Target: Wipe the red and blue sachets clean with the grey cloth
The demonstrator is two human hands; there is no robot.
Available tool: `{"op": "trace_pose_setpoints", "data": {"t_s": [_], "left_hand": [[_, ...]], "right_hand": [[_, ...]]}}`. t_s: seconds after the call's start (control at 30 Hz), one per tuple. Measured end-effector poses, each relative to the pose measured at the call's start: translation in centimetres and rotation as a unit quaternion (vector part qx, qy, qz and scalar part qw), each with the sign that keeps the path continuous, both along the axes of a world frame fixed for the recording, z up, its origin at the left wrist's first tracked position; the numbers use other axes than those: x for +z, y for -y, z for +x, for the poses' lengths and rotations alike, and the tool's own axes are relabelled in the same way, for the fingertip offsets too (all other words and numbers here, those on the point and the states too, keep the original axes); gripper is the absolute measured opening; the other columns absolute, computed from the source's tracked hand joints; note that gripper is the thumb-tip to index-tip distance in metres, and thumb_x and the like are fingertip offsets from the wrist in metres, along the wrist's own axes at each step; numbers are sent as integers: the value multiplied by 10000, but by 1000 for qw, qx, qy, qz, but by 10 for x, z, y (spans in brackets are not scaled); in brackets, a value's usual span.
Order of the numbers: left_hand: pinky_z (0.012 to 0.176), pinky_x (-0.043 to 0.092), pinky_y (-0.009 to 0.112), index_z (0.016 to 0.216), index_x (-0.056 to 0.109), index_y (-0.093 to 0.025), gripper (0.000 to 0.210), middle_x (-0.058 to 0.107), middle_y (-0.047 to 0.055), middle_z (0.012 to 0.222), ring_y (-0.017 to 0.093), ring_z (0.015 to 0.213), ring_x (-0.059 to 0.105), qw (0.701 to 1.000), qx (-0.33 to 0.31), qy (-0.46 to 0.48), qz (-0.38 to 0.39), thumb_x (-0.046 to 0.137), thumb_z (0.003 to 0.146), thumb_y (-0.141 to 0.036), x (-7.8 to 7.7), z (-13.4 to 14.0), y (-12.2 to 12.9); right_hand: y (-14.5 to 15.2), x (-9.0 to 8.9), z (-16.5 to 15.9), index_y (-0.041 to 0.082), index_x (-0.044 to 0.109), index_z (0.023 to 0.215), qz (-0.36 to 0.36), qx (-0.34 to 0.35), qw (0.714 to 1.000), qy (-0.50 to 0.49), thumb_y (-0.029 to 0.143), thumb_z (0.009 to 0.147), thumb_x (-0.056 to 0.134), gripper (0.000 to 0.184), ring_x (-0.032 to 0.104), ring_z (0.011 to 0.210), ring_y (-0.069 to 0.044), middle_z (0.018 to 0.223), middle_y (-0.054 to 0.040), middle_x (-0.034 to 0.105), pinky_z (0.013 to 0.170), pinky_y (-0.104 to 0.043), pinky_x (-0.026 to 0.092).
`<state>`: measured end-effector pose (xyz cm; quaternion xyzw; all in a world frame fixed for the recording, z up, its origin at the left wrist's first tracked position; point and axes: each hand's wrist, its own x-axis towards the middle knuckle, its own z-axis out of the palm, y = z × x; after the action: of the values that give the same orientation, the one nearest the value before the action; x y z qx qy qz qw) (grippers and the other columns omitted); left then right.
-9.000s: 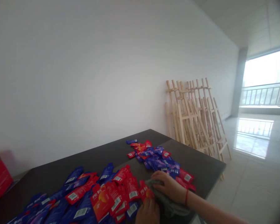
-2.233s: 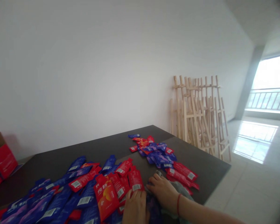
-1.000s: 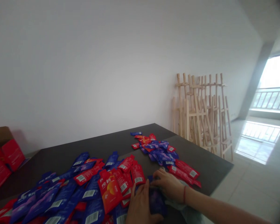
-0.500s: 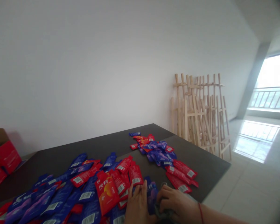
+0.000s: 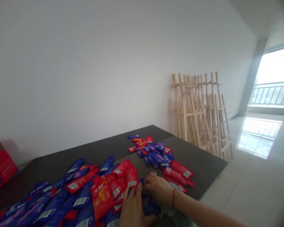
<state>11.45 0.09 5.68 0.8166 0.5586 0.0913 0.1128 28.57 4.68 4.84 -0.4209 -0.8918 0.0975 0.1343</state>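
My left hand [image 5: 133,206] lies with its fingers stretched out and thumb apart, along the left side of a blue pouch [image 5: 150,205] and touching the red pouches beside it. Closed around a grey-green cloth [image 5: 167,212], my right hand [image 5: 159,188] presses on the upper part of that blue pouch. Part of the cloth hangs out below the wrist, and both hands partly cover the pouch. Left of my hands spreads a heap of red and blue pouches, with an orange-printed red pouch [image 5: 101,198] on top.
A looser pile of blue and red pouches [image 5: 156,155] lies farther back on the dark table [image 5: 101,145]. An open red box [image 5: 4,166] stands at the far left. Wooden easels [image 5: 196,110] lean by the white wall beyond the table's right edge.
My right hand and the cloth have moved up and left across the blue pouch. My left hand stays beside it. The view has shifted slightly to the right.
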Motion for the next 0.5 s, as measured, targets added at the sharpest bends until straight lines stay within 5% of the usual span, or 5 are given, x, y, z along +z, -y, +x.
{"op": "trace_pose_setpoints", "data": {"t_s": [0.2,0.33,0.5], "left_hand": [[1209,306,528,1369,603,-111,728,621,173,1409,360,1365,510,998,-67,-6,16,706,693,-360,-12,-6,-8],[1087,475,400,1269,667,-145,446,685,135,1323,284,1263,611,989,-130,-13,73,577,836,-201,-17,-3,-13],[800,585,301,1006,713,-208,391,777,43,1006,211,926,739,967,-176,-60,176,402,874,-10,-9,-2,-16]], "right_hand": [[46,-15,27,227,758,953,-53,70,980,-180,73,729,597,316,600,1053,-220,1120,-48,693,958,-338,461],[37,-22,30,194,717,962,-107,-50,934,-338,56,683,527,365,661,979,-219,1029,-65,714,886,-320,514],[8,-31,16,200,696,899,-72,-178,934,-302,70,729,530,271,657,951,-259,975,-81,721,872,-359,508]]}}
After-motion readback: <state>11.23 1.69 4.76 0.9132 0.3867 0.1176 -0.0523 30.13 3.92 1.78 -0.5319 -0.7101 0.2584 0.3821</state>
